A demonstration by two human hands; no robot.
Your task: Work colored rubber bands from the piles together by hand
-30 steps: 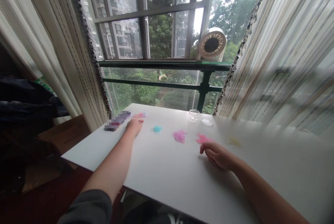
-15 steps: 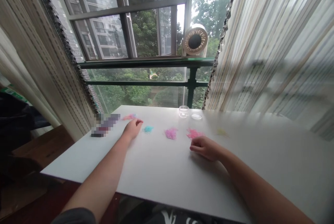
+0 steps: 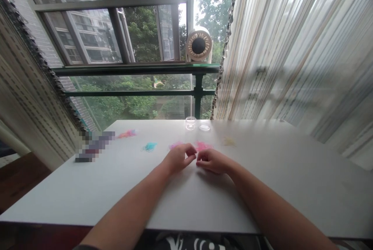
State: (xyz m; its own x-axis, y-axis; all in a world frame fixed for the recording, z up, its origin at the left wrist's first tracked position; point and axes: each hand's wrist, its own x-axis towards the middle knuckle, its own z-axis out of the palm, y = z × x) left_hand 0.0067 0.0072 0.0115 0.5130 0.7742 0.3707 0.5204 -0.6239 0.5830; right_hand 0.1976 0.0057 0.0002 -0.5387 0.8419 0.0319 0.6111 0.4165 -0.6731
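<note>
My left hand (image 3: 180, 158) is over the white table, its thumb and forefinger curled into a pinch. Facing it, almost touching, my right hand (image 3: 214, 160) also has its fingertips drawn together. Anything between the fingers is too small to make out. Just behind the right hand lies a pink heap (image 3: 201, 146) of thin strands that look like small rubber bands. A purple heap (image 3: 175, 146) is partly covered by my left hand. Farther left are a turquoise heap (image 3: 150, 147) and a mixed orange-pink heap (image 3: 127, 133); a pale yellow heap (image 3: 229, 141) is to the right.
A clear round jar (image 3: 190, 123) and its clear lid (image 3: 204, 127) stand at the back of the white table (image 3: 96, 191). A blurred-out object (image 3: 94, 148) is on the left. Beyond are a green railing (image 3: 134, 70), a small round fan (image 3: 199, 44) and curtains (image 3: 276, 48).
My left hand has moved right, from beside the orange-pink heap to my right hand. The right hand stays near the pink heap. The view has shifted toward the right.
</note>
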